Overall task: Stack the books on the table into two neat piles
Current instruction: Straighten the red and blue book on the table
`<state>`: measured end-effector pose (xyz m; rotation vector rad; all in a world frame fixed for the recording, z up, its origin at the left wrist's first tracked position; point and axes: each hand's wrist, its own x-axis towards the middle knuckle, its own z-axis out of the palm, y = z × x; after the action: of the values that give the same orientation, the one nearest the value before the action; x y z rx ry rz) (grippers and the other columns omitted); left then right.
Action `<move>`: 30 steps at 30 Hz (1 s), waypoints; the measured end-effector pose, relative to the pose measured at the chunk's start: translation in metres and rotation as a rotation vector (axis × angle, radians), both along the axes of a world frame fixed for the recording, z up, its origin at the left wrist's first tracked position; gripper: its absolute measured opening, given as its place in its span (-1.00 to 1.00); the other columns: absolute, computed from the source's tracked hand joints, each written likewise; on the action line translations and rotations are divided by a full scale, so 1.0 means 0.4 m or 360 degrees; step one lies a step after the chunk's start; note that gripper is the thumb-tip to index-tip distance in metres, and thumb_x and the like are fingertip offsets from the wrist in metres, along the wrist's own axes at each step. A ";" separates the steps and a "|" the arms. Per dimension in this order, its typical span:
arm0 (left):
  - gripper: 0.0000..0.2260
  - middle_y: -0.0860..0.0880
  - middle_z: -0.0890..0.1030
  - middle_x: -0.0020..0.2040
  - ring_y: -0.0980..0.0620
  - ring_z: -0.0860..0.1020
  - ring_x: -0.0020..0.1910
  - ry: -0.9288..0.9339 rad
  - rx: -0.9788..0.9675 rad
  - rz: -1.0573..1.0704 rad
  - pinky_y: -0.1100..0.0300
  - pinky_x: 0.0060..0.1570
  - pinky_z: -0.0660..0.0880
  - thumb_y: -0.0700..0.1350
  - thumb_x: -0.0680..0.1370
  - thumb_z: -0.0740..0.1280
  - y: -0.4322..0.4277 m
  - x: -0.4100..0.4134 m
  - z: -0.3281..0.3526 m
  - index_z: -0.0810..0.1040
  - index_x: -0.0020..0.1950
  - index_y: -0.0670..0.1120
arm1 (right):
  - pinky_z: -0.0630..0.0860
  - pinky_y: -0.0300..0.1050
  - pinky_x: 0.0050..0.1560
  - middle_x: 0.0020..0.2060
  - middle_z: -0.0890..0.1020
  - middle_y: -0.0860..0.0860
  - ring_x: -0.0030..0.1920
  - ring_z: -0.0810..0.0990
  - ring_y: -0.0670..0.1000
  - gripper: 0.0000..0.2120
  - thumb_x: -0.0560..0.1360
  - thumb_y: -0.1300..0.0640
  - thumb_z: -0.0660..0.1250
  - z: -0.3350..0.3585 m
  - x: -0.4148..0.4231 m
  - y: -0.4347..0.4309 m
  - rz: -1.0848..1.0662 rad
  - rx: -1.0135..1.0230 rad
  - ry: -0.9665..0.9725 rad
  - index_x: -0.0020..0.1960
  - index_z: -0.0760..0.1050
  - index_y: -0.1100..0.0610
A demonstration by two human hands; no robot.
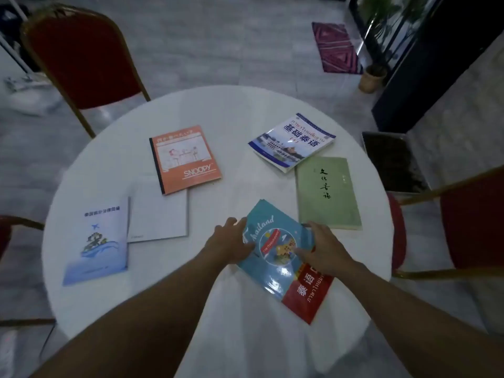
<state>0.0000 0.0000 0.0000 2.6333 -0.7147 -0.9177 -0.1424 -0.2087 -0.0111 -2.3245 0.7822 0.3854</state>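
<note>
Several books lie flat on the round white table (218,110). Nearest me is a teal and red Thailand book (275,268), turned at an angle. My left hand (231,242) grips its left edge and my right hand (321,248) rests on its cover at the right edge. Just beyond it lies a green book (326,192). A thick blue and white book (293,141) sits at the back right. An orange Snoopy notebook (185,159) overlaps a plain white book (158,211). A pale blue booklet (99,241) lies at the left.
Red chairs with gold frames stand at the back left (81,55), at the right (469,219) and at the left edge. A dark planter box (392,162) sits on the floor to the right. A purple mat (336,47) and a potted plant (372,77) are farther back.
</note>
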 end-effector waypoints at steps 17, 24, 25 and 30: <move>-0.30 -0.12 0.08 0.53 -0.19 0.10 0.50 -0.0207 0.0148 0.0062 -0.13 0.30 0.43 0.15 0.50 0.36 0.104 -0.012 -0.087 0.10 0.54 0.14 | 0.62 0.03 0.08 0.27 0.59 0.12 0.14 0.64 0.16 0.19 0.29 -0.33 0.46 -0.057 0.020 0.174 0.0298 0.0012 0.0405 0.62 -0.28 -0.22; -0.20 -0.06 -0.16 0.62 -0.21 -0.09 0.59 -0.0035 0.0006 0.0019 -0.19 0.46 0.26 0.17 0.51 0.36 0.213 0.025 -0.109 -0.05 0.61 0.11 | 0.65 -0.03 0.07 0.26 0.64 0.05 0.11 0.68 0.06 0.19 0.37 -0.33 0.47 -0.073 0.028 0.314 0.0110 0.0086 0.0348 0.65 -0.27 -0.05; -0.19 -0.04 -0.20 0.62 -0.19 -0.10 0.60 -0.0006 -0.0006 -0.0007 -0.19 0.46 0.27 0.17 0.51 0.36 0.223 0.030 -0.113 -0.06 0.61 0.11 | 0.65 -0.06 0.06 0.26 0.63 0.04 0.11 0.68 0.05 0.19 0.37 -0.32 0.47 -0.075 0.027 0.330 0.0089 0.0083 0.0350 0.65 -0.27 -0.02; -0.18 0.01 -0.27 0.61 -0.19 -0.18 0.59 0.0024 0.0018 -0.0113 -0.23 0.43 0.30 0.17 0.52 0.35 0.256 0.040 -0.124 -0.10 0.61 0.13 | 0.65 -0.09 0.03 0.27 0.64 0.01 0.09 0.69 0.02 0.18 0.34 -0.31 0.51 -0.075 0.020 0.376 0.0043 0.0084 0.0323 0.64 -0.18 0.02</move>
<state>0.0158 0.1025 -0.0496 2.6233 -0.8062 -0.9627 -0.1346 -0.0583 -0.0413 -2.2728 0.8268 0.6538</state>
